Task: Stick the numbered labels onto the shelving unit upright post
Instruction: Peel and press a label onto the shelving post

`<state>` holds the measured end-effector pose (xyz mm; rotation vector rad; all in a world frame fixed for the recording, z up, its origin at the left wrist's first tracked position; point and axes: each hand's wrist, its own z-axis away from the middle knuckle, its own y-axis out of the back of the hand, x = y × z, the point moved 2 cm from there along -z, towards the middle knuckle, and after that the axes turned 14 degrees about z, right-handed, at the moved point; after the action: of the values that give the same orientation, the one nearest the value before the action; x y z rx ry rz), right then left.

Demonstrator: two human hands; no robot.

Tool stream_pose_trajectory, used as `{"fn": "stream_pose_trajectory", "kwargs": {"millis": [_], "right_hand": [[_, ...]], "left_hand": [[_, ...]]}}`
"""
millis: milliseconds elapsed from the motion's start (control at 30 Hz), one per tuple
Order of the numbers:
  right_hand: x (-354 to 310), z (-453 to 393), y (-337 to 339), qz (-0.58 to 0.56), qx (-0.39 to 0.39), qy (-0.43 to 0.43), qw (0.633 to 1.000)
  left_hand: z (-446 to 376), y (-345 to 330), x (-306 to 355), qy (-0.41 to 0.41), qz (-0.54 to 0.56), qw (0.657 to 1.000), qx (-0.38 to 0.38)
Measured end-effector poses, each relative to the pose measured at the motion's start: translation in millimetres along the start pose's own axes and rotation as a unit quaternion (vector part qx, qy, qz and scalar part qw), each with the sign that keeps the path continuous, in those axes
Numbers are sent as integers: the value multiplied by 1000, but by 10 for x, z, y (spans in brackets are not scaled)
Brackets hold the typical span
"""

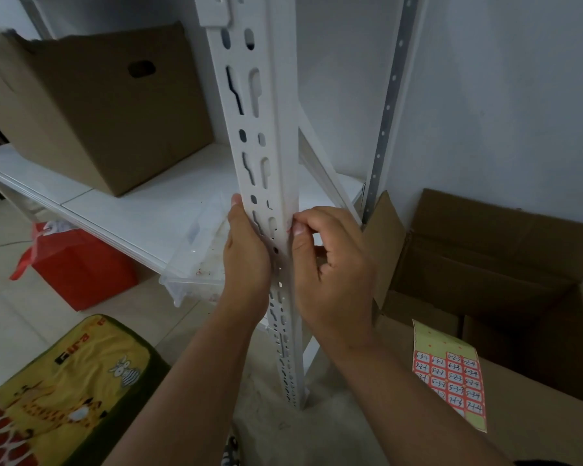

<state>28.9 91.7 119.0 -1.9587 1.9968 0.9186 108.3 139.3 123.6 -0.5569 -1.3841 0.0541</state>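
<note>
Both hands on the white upright post [266, 163] mid-frame: left hand [246, 260] fingers wrapped around it, right hand [330, 264] fingertips pressing its edge, label sheet [450, 381] lower right on a cardboard box [535, 381]

A closed cardboard box [101, 109] with a hand-hole in its side sits on the white shelf [142, 210]. Below the shelf, a red bag [81, 267] stands on the tiled floor [0, 317], and a clear plastic bin [196, 264] juts out just beside it, under the shelf edge. A yellow cushion [64, 395] printed with cartoon animals lies at lower left. To the right, an open carton [478, 264] rests against the wall [505, 95].
</note>
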Motion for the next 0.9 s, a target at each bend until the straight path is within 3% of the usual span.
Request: {"fn": "stream_pose_trajectory", "kwargs": {"millis": [367,500,633,900], "right_hand": [[103,-8,20,31,-40,62,997],[139,100,17,-17,-78,22,997],[103,97,50,-48,-56,-24,997],[40,61,5,4,0,23,1000]], "left_hand": [[11,4,1,-9,-8,1000,15],[-7,18,6,-21,-19,999,16],[11,-14,-6,-15,-17,1000,5],[-2,9,-2,-13,-15,1000,10]]}}
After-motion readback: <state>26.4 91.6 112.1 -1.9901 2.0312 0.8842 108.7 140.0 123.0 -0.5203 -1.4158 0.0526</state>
